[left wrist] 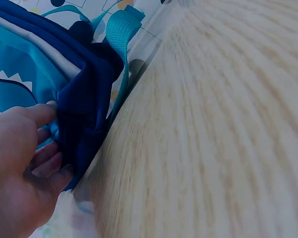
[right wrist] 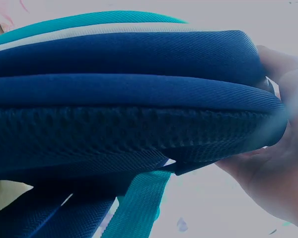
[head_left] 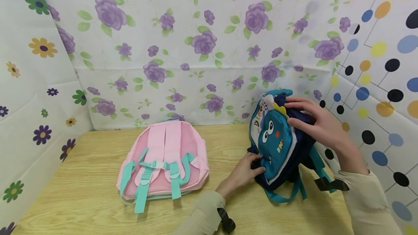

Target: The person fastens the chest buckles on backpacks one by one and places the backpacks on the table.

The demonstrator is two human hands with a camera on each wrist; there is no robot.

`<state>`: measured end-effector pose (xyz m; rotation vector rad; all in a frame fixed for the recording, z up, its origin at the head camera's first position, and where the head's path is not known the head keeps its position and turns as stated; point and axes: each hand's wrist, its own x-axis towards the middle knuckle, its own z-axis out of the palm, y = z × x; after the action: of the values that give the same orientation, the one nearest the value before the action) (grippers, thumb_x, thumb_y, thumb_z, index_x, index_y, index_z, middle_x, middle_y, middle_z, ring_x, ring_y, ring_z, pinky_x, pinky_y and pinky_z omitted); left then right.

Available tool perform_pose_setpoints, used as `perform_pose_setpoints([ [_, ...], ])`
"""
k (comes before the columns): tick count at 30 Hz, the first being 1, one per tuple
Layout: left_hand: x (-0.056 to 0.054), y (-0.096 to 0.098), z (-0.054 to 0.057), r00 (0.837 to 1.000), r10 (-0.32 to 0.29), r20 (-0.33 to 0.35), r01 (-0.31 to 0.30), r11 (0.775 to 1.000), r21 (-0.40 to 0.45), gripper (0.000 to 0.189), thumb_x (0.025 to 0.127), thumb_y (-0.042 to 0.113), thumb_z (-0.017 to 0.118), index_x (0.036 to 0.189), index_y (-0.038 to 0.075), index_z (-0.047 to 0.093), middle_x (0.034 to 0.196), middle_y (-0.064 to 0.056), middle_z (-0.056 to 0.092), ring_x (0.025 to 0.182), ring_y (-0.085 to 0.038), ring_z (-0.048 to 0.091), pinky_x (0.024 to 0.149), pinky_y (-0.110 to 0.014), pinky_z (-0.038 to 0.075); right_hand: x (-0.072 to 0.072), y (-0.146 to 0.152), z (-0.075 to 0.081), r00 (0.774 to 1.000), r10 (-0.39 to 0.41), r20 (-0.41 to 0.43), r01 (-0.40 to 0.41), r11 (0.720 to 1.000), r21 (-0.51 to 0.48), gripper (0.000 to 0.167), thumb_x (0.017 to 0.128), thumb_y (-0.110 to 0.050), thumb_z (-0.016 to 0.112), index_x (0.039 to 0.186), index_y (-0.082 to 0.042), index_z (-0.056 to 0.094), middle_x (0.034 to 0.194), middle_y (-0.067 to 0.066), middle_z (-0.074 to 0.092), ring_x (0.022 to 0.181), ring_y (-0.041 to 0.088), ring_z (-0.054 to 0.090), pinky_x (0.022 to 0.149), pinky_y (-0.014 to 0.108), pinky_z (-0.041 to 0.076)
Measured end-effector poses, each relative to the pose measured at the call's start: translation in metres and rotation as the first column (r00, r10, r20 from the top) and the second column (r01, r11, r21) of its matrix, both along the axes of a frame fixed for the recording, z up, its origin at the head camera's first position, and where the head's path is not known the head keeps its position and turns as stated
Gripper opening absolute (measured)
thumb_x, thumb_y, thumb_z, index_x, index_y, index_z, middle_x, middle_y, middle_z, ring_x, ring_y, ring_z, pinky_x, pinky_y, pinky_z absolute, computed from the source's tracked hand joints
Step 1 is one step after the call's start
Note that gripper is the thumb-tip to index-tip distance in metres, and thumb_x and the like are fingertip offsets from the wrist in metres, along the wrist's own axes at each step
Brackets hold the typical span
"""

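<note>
A blue dinosaur backpack [head_left: 275, 139] stands tilted on the table, its teal face pocket turned to the front left. My right hand [head_left: 318, 120] grips its upper right side; in the right wrist view that hand [right wrist: 270, 134] wraps round the navy edge. Down at the lower left corner, my left hand [head_left: 243, 171] holds the bag; the left wrist view shows its thumb on the teal front and its other fingers curled by the navy side [left wrist: 87, 109]. Teal straps [head_left: 287, 197] hang at the base. A pink backpack [head_left: 164, 137] lies to the left, straps up, apart from both hands.
Both bags are on a wood-grain table [head_left: 88, 177]. A flowered cloth [head_left: 183, 93] hangs behind it, a daisy-print cloth [head_left: 29, 119] at the left and a dotted cloth [head_left: 385, 79] close to the blue bag at the right.
</note>
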<state>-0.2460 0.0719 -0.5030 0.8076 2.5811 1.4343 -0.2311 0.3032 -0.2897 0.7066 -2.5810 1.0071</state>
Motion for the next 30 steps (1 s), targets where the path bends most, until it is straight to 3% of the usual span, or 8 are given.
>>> perform_pose_setpoints([
  [7,0.004,-0.003,-0.002,0.999,0.039,0.026,-0.04,0.998,0.056,0.045,0.096,0.034,0.067,0.135,0.013,0.06,0.131,-0.002,0.058,0.12,-0.013,0.056,0.101,-0.027,0.047,-0.003,-0.014,0.002,0.999,0.018,-0.039,-0.016,0.999,0.043,0.046,0.094,-0.023,0.07,0.137,-0.032,0.057,0.147,-0.01,0.047,0.132,0.01,0.045,0.096,0.006,0.034],
  [13,0.004,-0.012,0.001,0.997,0.069,0.042,-0.075,0.984,0.161,0.039,0.092,0.023,0.072,0.129,0.013,0.064,0.125,-0.008,0.059,0.115,-0.023,0.059,0.098,-0.031,0.051,-0.003,-0.025,0.004,0.999,0.043,-0.024,-0.041,0.998,0.052,0.047,0.093,-0.024,0.071,0.137,-0.028,0.058,0.15,-0.007,0.045,0.14,0.026,0.039,0.106,0.047,0.039],
  [15,0.004,-0.016,0.006,0.997,0.067,0.042,-0.074,0.976,0.206,0.038,0.092,0.019,0.072,0.127,0.01,0.064,0.124,-0.011,0.059,0.117,-0.028,0.059,0.1,-0.036,0.051,-0.004,-0.028,0.005,0.998,0.051,-0.03,-0.05,0.998,0.048,0.046,0.092,-0.023,0.072,0.136,-0.027,0.059,0.149,-0.005,0.046,0.141,0.027,0.038,0.104,0.056,0.038],
  [18,0.004,-0.023,0.017,0.997,0.076,0.015,-0.077,0.963,0.259,0.035,0.092,0.014,0.072,0.125,0.007,0.065,0.122,-0.01,0.059,0.118,-0.03,0.059,0.102,-0.04,0.05,-0.005,-0.031,0.006,0.997,0.067,-0.036,-0.065,0.997,0.041,0.045,0.092,-0.02,0.073,0.135,-0.025,0.06,0.148,-0.004,0.047,0.141,0.026,0.038,0.102,0.057,0.039],
  [24,0.008,-0.032,0.041,0.992,0.114,-0.05,-0.096,0.957,0.275,0.032,0.092,0.013,0.07,0.124,0.01,0.066,0.119,-0.005,0.062,0.115,-0.025,0.061,0.101,-0.039,0.051,-0.008,-0.036,0.006,0.996,0.082,-0.04,-0.081,0.997,0.018,0.043,0.092,-0.019,0.073,0.133,-0.022,0.062,0.147,-0.003,0.048,0.141,0.027,0.038,0.104,0.059,0.039],
  [30,0.011,-0.039,0.064,0.991,0.099,-0.091,-0.067,0.95,0.304,0.032,0.093,0.016,0.07,0.125,0.012,0.065,0.121,-0.004,0.062,0.113,-0.019,0.061,0.1,-0.043,0.052,-0.01,-0.042,0.005,0.996,0.085,-0.04,-0.084,0.996,0.013,0.043,0.092,-0.02,0.072,0.134,-0.016,0.062,0.147,0.002,0.048,0.141,0.031,0.037,0.105,0.063,0.038],
])
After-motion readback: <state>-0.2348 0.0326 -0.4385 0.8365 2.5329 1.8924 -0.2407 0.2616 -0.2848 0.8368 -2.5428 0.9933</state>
